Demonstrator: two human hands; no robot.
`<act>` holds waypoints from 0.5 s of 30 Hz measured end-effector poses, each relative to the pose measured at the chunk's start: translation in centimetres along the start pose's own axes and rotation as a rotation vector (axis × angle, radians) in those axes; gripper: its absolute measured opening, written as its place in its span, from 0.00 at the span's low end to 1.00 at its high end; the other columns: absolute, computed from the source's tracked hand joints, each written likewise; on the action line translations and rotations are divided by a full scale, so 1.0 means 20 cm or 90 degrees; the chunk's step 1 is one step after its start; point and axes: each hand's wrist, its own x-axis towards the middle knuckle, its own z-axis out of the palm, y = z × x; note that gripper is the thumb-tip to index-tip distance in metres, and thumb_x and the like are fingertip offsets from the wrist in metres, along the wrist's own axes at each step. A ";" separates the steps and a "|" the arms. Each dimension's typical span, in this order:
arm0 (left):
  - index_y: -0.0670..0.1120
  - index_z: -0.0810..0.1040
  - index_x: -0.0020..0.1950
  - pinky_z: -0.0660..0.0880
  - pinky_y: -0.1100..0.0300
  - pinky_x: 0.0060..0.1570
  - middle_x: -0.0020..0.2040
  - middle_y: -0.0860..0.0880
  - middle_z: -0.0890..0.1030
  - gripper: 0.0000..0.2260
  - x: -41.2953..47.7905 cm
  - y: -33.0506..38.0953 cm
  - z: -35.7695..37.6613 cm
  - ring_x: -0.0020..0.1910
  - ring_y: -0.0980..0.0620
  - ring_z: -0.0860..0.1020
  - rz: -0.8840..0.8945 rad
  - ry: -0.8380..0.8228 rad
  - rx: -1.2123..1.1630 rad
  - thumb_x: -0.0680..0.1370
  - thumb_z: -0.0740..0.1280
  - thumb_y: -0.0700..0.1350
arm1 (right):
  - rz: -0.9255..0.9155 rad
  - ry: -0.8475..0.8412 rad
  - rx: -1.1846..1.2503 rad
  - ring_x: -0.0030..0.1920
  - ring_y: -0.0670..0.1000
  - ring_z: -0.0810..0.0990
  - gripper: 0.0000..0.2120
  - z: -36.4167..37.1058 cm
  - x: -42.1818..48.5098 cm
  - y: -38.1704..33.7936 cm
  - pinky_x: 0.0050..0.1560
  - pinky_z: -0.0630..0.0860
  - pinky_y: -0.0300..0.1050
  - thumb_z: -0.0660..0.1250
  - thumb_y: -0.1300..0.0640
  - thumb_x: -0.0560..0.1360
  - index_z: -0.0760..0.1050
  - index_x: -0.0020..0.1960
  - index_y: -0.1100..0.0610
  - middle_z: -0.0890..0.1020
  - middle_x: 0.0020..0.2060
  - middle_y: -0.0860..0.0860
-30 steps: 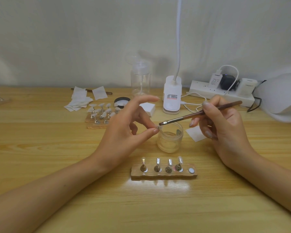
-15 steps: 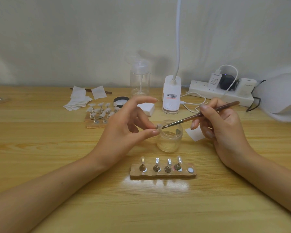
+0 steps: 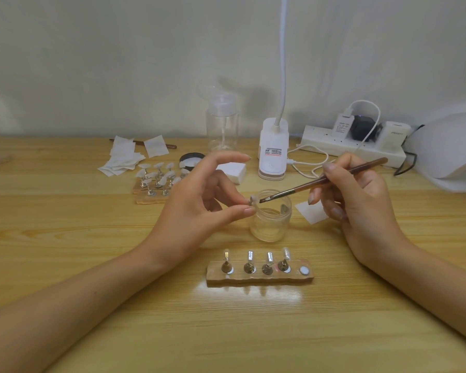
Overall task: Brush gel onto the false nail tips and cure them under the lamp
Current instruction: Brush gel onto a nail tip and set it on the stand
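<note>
False nail tip (image 3: 253,199) is pinched between the thumb and a fingertip of the left hand (image 3: 199,203), whose other fingers are spread and raised. It is held just above the near-left rim of the open glass jar (image 3: 271,216). Whether a small stand is gripped beneath it cannot be told, as the piece is too small in the view.

A brown-handled brush (image 3: 320,181) is held like a pen in the right hand (image 3: 361,200), thumb and fingers curled round the handle. Its bristles are brought right up to the tip; actual contact cannot be confirmed.

The tip is judged to be very light, thin and fairly stiff, with a smooth curved face that will be slick once wet with gel. It is best taken by its side edges or underside, or by a stand, so that the coated top face is left untouched. Only gentle pressure is needed, since a hard squeeze could make so small a piece spring out of the pinch. Uncured gel is likely to smear or pick up lint on contact.

A wooden holder strip (image 3: 260,277) lies on the surface (image 3: 92,265) just in front of the jar. Four small metal stands are seen on it, with a bare white disc at its right end. The white domed curing lamp (image 3: 452,152) sits at the far right, well apart from the tip.
</note>
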 end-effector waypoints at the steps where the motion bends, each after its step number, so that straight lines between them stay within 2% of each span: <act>1: 0.54 0.74 0.68 0.77 0.63 0.38 0.39 0.51 0.83 0.27 0.00 0.00 0.00 0.43 0.52 0.84 0.001 -0.001 0.000 0.71 0.77 0.45 | -0.005 -0.003 0.007 0.21 0.46 0.62 0.13 0.00 0.00 0.00 0.23 0.60 0.34 0.62 0.58 0.81 0.67 0.38 0.53 0.80 0.28 0.55; 3: 0.54 0.74 0.68 0.75 0.65 0.36 0.39 0.51 0.83 0.26 0.00 0.00 0.00 0.41 0.54 0.83 0.003 -0.001 0.003 0.71 0.77 0.44 | -0.014 -0.028 0.020 0.22 0.46 0.63 0.13 0.00 0.00 -0.01 0.23 0.60 0.35 0.64 0.53 0.79 0.69 0.37 0.50 0.82 0.30 0.54; 5: 0.54 0.74 0.68 0.75 0.66 0.36 0.39 0.51 0.83 0.26 0.00 0.00 0.00 0.41 0.55 0.83 0.003 0.000 0.006 0.71 0.76 0.46 | -0.017 -0.061 0.017 0.22 0.45 0.64 0.11 0.01 0.00 -0.01 0.23 0.61 0.35 0.66 0.49 0.76 0.69 0.38 0.51 0.82 0.31 0.55; 11: 0.53 0.75 0.68 0.79 0.60 0.39 0.40 0.51 0.83 0.26 0.00 0.00 0.00 0.44 0.51 0.84 0.004 0.000 0.012 0.71 0.76 0.46 | -0.009 -0.043 -0.002 0.21 0.46 0.63 0.10 0.01 -0.01 -0.01 0.23 0.61 0.34 0.65 0.52 0.75 0.67 0.41 0.56 0.81 0.30 0.56; 15: 0.53 0.75 0.67 0.78 0.62 0.39 0.40 0.51 0.83 0.26 0.00 0.00 0.00 0.42 0.53 0.84 0.002 0.002 0.008 0.70 0.76 0.48 | 0.004 -0.029 -0.010 0.21 0.46 0.62 0.09 0.01 0.00 0.00 0.23 0.61 0.34 0.65 0.53 0.75 0.68 0.41 0.57 0.81 0.29 0.56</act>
